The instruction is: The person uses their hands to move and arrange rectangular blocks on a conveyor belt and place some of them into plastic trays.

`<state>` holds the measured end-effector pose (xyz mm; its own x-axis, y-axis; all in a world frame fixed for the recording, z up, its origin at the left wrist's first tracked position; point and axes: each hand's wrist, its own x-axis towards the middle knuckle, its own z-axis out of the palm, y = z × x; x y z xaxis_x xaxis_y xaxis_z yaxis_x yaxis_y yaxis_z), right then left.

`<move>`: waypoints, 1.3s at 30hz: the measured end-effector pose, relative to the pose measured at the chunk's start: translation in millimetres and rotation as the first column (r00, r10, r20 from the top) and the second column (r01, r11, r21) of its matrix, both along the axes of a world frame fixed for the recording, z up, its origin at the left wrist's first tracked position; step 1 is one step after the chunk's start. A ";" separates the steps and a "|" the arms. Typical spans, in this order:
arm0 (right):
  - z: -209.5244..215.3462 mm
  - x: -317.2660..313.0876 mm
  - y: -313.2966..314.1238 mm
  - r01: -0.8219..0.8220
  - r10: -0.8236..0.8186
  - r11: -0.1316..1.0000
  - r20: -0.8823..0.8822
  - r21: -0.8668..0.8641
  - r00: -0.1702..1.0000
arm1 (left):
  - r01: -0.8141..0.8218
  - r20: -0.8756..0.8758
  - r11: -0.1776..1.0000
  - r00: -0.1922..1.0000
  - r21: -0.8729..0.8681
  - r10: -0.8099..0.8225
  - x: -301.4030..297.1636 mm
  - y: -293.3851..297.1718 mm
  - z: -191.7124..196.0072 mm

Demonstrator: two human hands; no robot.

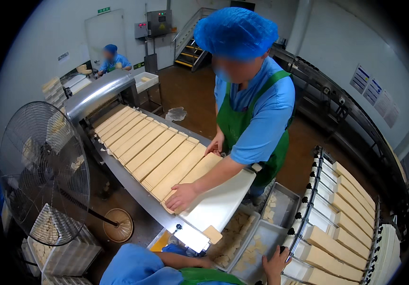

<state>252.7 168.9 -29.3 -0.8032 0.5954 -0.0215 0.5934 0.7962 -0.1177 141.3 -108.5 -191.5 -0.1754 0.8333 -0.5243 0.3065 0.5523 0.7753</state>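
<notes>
At the lower edge, my left forearm crosses in front of my green apron. My left hand point(206, 262) is by the near end of a tray of dough scraps point(233, 237), its fingers hardly visible. My right hand point(275, 263) rests at the near side rail of a slatted conveyor point(312, 190), beside a black knob, fingers apart. Long pale dough strips point(330, 242) lie across that conveyor. Opposite me, a co-worker in a blue hair cover and green apron point(237, 114) has both hands on the last of a row of dough strips point(166, 156) on a belt.
A large floor fan point(45, 173) stands at left, near stacked white crates point(69, 251). The dough belt comes out of a metal machine point(100, 95). Metal trays point(283, 204) with scraps sit between the belt and the slatted conveyor. Another person point(114, 61) works far back.
</notes>
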 end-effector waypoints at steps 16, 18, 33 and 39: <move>3.1 -8.1 -11.5 0.101 -0.098 0.994 -0.065 0.039 0.993 | -0.103 -0.088 0.938 0.993 -0.332 0.077 -60.0 -93.8 -40.5; 1.9 -7.0 -10.9 0.101 -0.098 0.994 -0.075 0.037 0.992 | -0.079 -0.088 0.944 0.995 -0.321 0.053 -62.6 -96.4 -39.4; -7.0 -4.5 -11.9 0.115 -0.101 0.991 -0.191 0.067 0.976 | 0.206 -0.135 0.925 0.956 -0.320 -0.260 -120.7 -91.1 108.0; 7.4 -11.2 -18.3 0.134 -0.111 0.988 -0.254 0.078 0.961 | 0.020 -0.236 0.994 0.971 -0.109 -0.046 -143.9 -76.6 132.8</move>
<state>241.5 150.6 -21.9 -0.6968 0.6793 0.2302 0.6487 0.7338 -0.2019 -2.5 -185.1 -58.7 -0.2788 0.7831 -0.5559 0.4940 0.6134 0.6162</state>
